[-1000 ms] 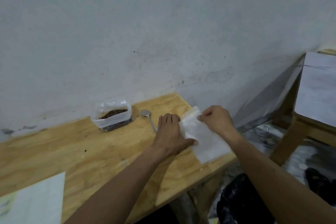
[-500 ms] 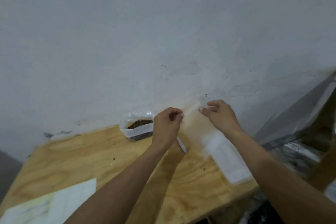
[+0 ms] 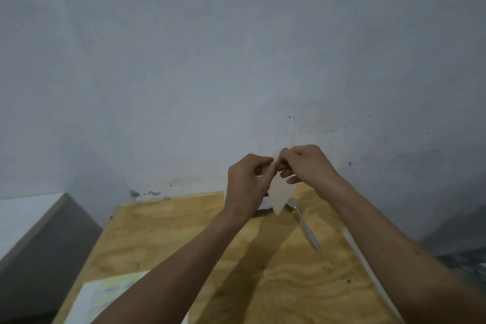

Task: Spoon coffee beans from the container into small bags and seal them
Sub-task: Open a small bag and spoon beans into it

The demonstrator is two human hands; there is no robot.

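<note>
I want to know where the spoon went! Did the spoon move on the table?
Cannot tell. The camera swung, so the spoon only looks shifted; it lies flat on the wooden table near the wall, untouched by either hand.

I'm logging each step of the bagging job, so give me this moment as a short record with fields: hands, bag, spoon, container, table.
left hand: raised above the table, pinching the top of the bag
right hand: raised, pinching the same top edge, fingertips meeting the left's
small bag: translucent, hanging from both hands; no beans visible inside
spoon: lying on the table, untouched
container: mostly hidden behind the left hand
wooden table: paper sheet at its near left
</note>
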